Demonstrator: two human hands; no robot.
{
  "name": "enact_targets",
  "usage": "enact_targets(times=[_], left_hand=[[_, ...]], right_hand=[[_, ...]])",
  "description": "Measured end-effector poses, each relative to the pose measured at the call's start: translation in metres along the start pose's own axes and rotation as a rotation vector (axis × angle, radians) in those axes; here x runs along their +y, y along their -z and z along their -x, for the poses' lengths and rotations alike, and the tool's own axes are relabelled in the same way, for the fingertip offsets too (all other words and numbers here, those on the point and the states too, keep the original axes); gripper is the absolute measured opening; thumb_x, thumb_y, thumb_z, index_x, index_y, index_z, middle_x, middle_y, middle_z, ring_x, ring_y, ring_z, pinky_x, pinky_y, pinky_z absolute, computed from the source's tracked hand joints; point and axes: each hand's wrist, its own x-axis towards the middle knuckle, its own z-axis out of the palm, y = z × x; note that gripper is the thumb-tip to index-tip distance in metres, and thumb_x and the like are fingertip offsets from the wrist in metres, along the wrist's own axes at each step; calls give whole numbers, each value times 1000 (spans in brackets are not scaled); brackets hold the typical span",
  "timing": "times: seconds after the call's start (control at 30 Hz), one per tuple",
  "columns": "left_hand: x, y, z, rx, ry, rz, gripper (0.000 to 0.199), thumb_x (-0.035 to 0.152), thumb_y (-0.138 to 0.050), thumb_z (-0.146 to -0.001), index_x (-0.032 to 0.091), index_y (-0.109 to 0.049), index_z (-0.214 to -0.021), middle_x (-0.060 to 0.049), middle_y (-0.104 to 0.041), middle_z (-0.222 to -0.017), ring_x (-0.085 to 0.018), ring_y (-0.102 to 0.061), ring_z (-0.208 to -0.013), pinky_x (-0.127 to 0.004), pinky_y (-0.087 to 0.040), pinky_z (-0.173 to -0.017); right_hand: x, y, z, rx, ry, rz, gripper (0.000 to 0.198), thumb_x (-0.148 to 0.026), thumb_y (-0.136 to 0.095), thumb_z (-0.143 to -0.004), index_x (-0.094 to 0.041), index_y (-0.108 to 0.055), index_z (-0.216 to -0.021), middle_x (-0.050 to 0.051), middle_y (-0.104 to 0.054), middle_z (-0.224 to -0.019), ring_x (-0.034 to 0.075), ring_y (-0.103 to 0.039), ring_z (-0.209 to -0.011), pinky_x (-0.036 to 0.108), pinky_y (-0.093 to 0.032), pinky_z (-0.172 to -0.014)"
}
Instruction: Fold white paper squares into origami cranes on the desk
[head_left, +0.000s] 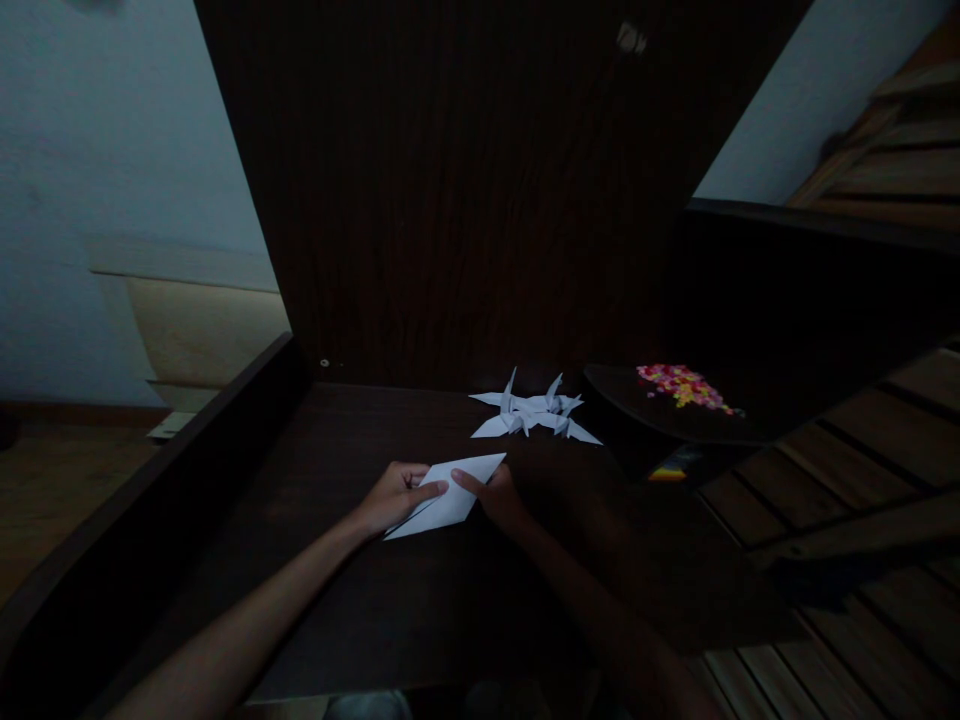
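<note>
A piece of folded white paper (pixel 442 508), shaped like a slanted diamond, is held between both hands above the dark desk. My left hand (pixel 397 497) grips its left side, thumb lying on top and fingers behind. At the paper's right side, my right hand (pixel 499 495) pinches it, with the thumb on the upper face and the other fingers mostly hidden behind. Just beyond the hands, several white origami cranes (pixel 529 408) sit clustered on the desk with pointed wings and necks sticking out.
The dark wooden desk (pixel 360 600) has a tall back panel (pixel 450 200) and a raised left side board (pixel 187 470). On a curved shelf (pixel 622 400) at right lies a pile of small pink, red and yellow pieces (pixel 686 387). Wooden slats (pixel 840 500) stand further right.
</note>
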Motion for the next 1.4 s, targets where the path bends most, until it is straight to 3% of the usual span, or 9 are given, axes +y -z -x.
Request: enact_targets(times=[0.17, 0.37, 0.53, 0.67, 0.77, 0.9, 1.03, 1.17, 1.4], left_hand=[[2, -1, 0, -60, 31, 18, 45, 47, -78, -61, 13, -70, -87, -5, -71, -79, -16, -62, -65, -22, -43, -53], [0, 0, 0, 58, -14, 12, 39, 43, -80, -58, 12, -70, -81, -2, -70, -71, -15, -61, -60, -21, -42, -51], [1, 0, 0, 150, -26, 89, 46, 45, -81, -56, 11, -70, -86, -5, -71, -77, -18, -64, -65, -24, -46, -54], [3, 0, 1, 139, -11, 45, 46, 46, -81, -56, 11, -70, -84, -5, -70, -74, -17, -63, -62, -23, -43, -51], [5, 0, 2, 21, 14, 5, 40, 45, -81, -57, 12, -70, -78, -2, -69, -69, -15, -60, -59, -21, -40, -50], [4, -2, 3, -100, 48, 87, 43, 49, -78, -62, 12, -70, -82, -3, -69, -72, -14, -59, -60, -23, -41, -54], [2, -5, 2, -37, 90, 236, 54, 66, -61, -71, 12, -64, -67, -2, -61, -59, -13, -54, -55, -24, -41, -56], [2, -6, 2, -71, 117, 355, 49, 60, -68, -70, 13, -58, -59, 1, -52, -52, -10, -49, -51, -24, -39, -55], [2, -2, 4, -136, 90, 247, 44, 55, -69, -72, 11, -68, -74, -4, -64, -66, -13, -55, -59, -23, -39, -56]], right_hand=[[3, 1, -3, 1, 3, 0, 40, -46, -79, -54, -15, -67, -75, 11, -74, -83, 26, -69, -76, 35, -56, -65], [11, -2, -4, -66, -15, 21, 39, -50, -75, -60, -14, -66, -75, 7, -70, -71, 19, -64, -59, 28, -49, -48], [11, -3, -6, -158, 25, 14, 39, -49, -74, -62, -16, -65, -81, 1, -65, -65, 11, -53, -47, 21, -40, -38], [9, -2, -4, -150, -2, 24, 38, -48, -75, -61, -16, -65, -80, 1, -66, -63, 12, -54, -47, 22, -41, -40], [10, -1, -2, -94, -46, 10, 38, -43, -79, -57, -15, -66, -78, 6, -71, -76, 18, -64, -62, 28, -50, -52], [11, 0, -1, -118, -76, -83, 38, -40, -81, -57, -16, -68, -82, 8, -73, -84, 24, -68, -75, 35, -54, -67], [12, 2, -3, -135, -91, -169, 39, -38, -81, -57, -16, -68, -87, 8, -74, -89, 24, -69, -82, 37, -54, -75], [10, 4, -3, -139, -111, -161, 38, -37, -82, -56, -16, -68, -85, 8, -74, -88, 25, -69, -82, 36, -54, -75], [7, 5, -2, -190, -75, -112, 34, -39, -80, -59, -17, -68, -82, 8, -73, -85, 24, -68, -77, 34, -55, -69]])
